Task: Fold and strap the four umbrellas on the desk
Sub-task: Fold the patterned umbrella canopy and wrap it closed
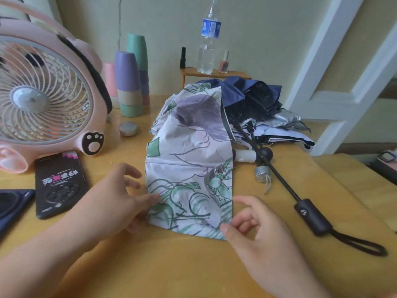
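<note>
A white umbrella printed with green and purple flowers [189, 160] lies loose on the wooden desk [171, 265], its canopy spread toward me. My left hand [120, 203] pinches the canopy's left edge between thumb and fingers. My right hand [257, 231] pinches the near right corner with its thumb. Behind it sits a heap of unfolded umbrellas: a navy one [240, 91], a black one [264, 102] and a silver-lined one [283, 123]. A black handle with a wrist loop [311, 216] sticks out to the right on a thin shaft. A white handle [245, 155] and a silver one [261, 174] lie beside the floral canopy.
A pink desk fan [43, 93] stands at the left with a phone in a black case [59, 183] before it. Stacked pastel cups [129, 82] stand behind. A small shelf [214, 73] holds a water bottle [208, 39] and nail polish [224, 62]. A dark item [10, 205] lies at the left edge.
</note>
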### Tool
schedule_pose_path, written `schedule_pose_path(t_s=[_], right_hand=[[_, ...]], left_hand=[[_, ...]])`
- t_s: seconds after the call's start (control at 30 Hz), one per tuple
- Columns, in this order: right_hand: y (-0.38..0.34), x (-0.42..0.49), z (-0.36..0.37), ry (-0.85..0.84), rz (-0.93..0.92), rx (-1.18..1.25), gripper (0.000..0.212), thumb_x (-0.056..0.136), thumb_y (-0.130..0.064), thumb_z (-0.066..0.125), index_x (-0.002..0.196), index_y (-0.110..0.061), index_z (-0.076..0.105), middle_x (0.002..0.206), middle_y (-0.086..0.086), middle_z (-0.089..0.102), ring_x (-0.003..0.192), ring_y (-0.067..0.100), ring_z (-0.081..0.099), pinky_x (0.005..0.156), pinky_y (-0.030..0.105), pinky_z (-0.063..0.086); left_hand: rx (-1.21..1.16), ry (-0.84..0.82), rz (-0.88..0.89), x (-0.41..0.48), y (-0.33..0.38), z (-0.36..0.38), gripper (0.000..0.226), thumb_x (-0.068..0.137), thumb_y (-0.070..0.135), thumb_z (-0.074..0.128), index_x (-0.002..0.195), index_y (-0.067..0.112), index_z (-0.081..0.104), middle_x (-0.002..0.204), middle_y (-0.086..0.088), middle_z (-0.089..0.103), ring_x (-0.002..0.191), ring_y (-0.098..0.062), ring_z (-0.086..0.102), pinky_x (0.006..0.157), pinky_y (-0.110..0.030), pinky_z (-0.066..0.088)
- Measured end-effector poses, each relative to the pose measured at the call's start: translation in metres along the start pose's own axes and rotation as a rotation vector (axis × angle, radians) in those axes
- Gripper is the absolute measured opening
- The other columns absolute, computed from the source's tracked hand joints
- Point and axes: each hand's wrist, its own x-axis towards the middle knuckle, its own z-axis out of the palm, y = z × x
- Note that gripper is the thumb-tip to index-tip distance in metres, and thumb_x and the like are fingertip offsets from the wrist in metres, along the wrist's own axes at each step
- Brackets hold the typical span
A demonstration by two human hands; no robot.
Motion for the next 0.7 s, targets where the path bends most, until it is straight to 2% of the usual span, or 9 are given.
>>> schedule_pose_path(t_s=[0.07, 0.13, 0.23, 0.3, 0.4, 0.5, 0.53, 0.6, 0.7], right_hand=[[0.005, -0.006, 0.010, 0.118, -0.015, -0.040, 0.038, 0.078, -0.036, 0.080, 0.106, -0.047, 0.057, 0.092, -0.020, 0.064, 0.088, 0.006, 0.059, 0.073, 0.014, 0.045], [0.008, -0.007, 0.014, 0.192, -0.026, -0.099, 0.036, 0.076, -0.044, 0.079, 0.102, -0.048, 0.054, 0.095, -0.022, 0.060, 0.085, 0.007, 0.058, 0.066, 0.018, 0.046], [0.009, -0.006, 0.014, 0.198, -0.054, -0.156, 0.036, 0.075, -0.049, 0.078, 0.100, -0.050, 0.052, 0.096, -0.025, 0.057, 0.086, 0.004, 0.055, 0.066, 0.020, 0.045], [0.010, -0.008, 0.013, 0.150, -0.039, -0.099, 0.037, 0.075, -0.042, 0.081, 0.102, -0.050, 0.056, 0.095, -0.024, 0.062, 0.089, 0.007, 0.056, 0.070, 0.018, 0.045], [0.009, -0.009, 0.009, 0.036, -0.056, 0.092, 0.044, 0.078, -0.018, 0.084, 0.109, -0.043, 0.064, 0.088, -0.012, 0.072, 0.085, 0.014, 0.060, 0.074, 0.019, 0.047], [0.008, -0.008, 0.004, 0.015, -0.087, 0.272, 0.039, 0.084, -0.003, 0.078, 0.102, -0.037, 0.072, 0.085, -0.003, 0.075, 0.062, 0.010, 0.056, 0.062, 0.020, 0.045], [0.010, -0.007, 0.004, 0.026, -0.084, 0.300, 0.040, 0.086, -0.002, 0.077, 0.100, -0.039, 0.073, 0.086, -0.003, 0.075, 0.058, 0.016, 0.052, 0.058, 0.024, 0.044], [0.012, -0.005, 0.004, 0.070, -0.072, 0.317, 0.044, 0.087, -0.004, 0.076, 0.097, -0.046, 0.073, 0.088, -0.005, 0.076, 0.061, 0.032, 0.053, 0.059, 0.029, 0.046], [0.011, -0.005, 0.000, 0.148, -0.085, 0.390, 0.044, 0.087, 0.001, 0.073, 0.090, -0.043, 0.076, 0.085, -0.002, 0.077, 0.070, 0.025, 0.065, 0.068, 0.021, 0.051]], left_hand=[[-0.150, 0.000, 0.000, 0.001, -0.001, 0.001, 0.041, 0.081, 0.012, 0.084, 0.110, 0.017, 0.055, 0.102, -0.008, 0.069, 0.048, -0.028, 0.065, 0.041, -0.033, 0.049], [-0.321, -0.098, -0.015, 0.002, -0.003, 0.002, 0.042, 0.082, 0.004, 0.080, 0.115, 0.010, 0.054, 0.095, -0.014, 0.073, 0.053, -0.029, 0.063, 0.038, -0.031, 0.045], [-0.318, -0.178, -0.025, 0.002, -0.005, 0.003, 0.044, 0.082, 0.004, 0.079, 0.117, 0.008, 0.054, 0.088, -0.016, 0.072, 0.051, -0.029, 0.060, 0.035, -0.029, 0.041], [-0.231, -0.134, -0.012, 0.004, -0.007, 0.004, 0.043, 0.081, 0.007, 0.082, 0.115, 0.011, 0.055, 0.091, -0.016, 0.072, 0.051, -0.031, 0.062, 0.037, -0.032, 0.045], [-0.121, -0.038, 0.021, 0.004, -0.007, 0.000, 0.044, 0.079, 0.012, 0.086, 0.111, 0.017, 0.056, 0.100, -0.008, 0.069, 0.055, -0.036, 0.068, 0.044, -0.037, 0.053], [-0.234, -0.186, -0.015, 0.001, -0.005, 0.000, 0.055, 0.072, 0.007, 0.091, 0.114, 0.011, 0.056, 0.093, -0.015, 0.073, 0.053, -0.031, 0.063, 0.041, -0.033, 0.049], [-0.259, -0.243, -0.029, -0.001, -0.004, 0.000, 0.060, 0.067, 0.009, 0.092, 0.115, 0.010, 0.057, 0.090, -0.014, 0.074, 0.053, -0.029, 0.060, 0.039, -0.031, 0.046], [-0.268, -0.291, -0.043, -0.002, -0.003, 0.000, 0.061, 0.066, 0.007, 0.092, 0.116, 0.009, 0.057, 0.088, -0.014, 0.073, 0.053, -0.028, 0.057, 0.038, -0.029, 0.043], [-0.221, -0.251, -0.051, -0.002, -0.002, -0.001, 0.048, 0.077, 0.010, 0.086, 0.115, 0.012, 0.056, 0.089, -0.017, 0.072, 0.051, -0.029, 0.056, 0.038, -0.028, 0.041]])
